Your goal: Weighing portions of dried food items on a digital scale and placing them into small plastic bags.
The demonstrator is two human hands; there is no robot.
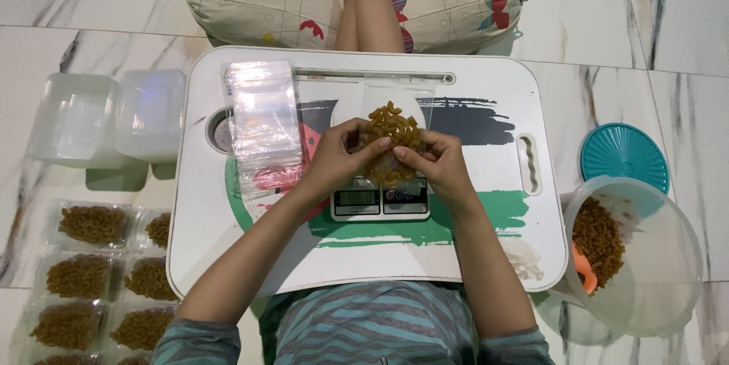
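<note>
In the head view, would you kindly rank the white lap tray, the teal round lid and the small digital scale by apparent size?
1. White lap tray
2. Teal round lid, partly hidden by a clear tub
3. Small digital scale, mostly covered by hands, so unsure against the lid

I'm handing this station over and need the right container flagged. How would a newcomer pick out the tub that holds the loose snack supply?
Start at the white lap table with the kitchen scale in its middle. Look just past the table's right edge, on the marble floor. There stands a big clear round tub, open, with brown curled snacks and an orange scoop inside, next to its teal lid; the small filled packs lie on the opposite side.
</note>
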